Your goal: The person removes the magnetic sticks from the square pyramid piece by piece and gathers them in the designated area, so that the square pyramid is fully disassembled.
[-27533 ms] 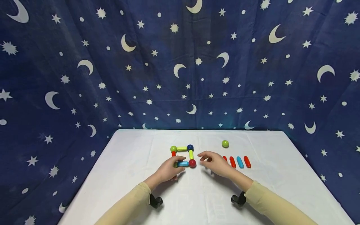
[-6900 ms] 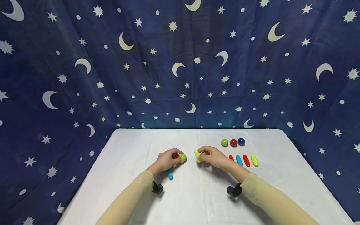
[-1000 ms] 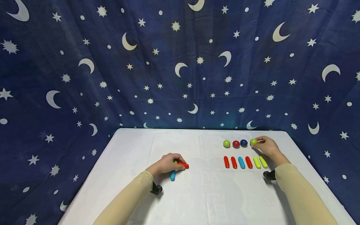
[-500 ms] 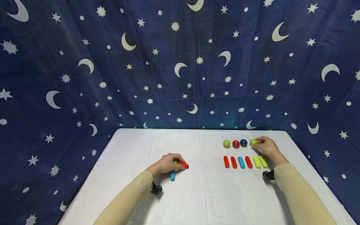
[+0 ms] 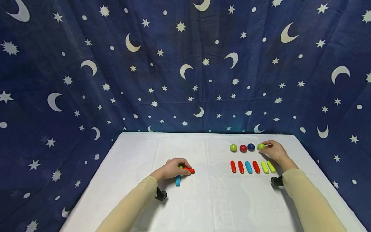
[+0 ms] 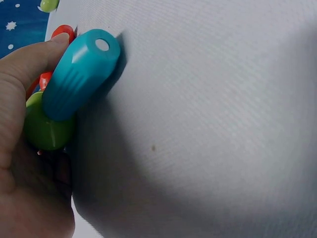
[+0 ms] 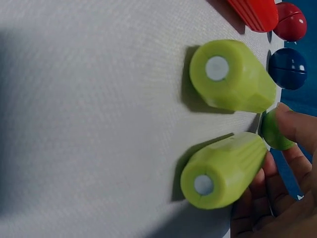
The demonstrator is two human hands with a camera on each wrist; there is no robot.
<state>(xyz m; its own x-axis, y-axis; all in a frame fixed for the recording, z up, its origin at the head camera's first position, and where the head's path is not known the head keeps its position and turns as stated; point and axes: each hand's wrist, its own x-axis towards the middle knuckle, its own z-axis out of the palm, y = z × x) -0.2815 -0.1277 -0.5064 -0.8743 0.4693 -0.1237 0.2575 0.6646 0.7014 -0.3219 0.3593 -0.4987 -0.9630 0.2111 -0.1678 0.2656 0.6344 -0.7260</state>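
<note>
On the white table my left hand pinches a red magnetic rod. A green ball, partly behind the fingers, joins it to a blue magnetic rod that points toward me. In the left wrist view the thumb lies on the red rod. Far to the right, my right hand pinches a green ball between thumb and fingers, at the right end of a row of balls. In the right wrist view that ball is close to the table; whether it touches is unclear.
Left of the held ball are a blue ball, a red ball and another green ball. Nearer me is a row of rods: several red, one blue, two yellow. A starry cloth hangs behind.
The earlier four-sided frame is apart; its red and blue balls and yellow rods lie in the right-hand rows. My right hand has swapped a yellow rod for a green ball. The last second shows stillness.
</note>
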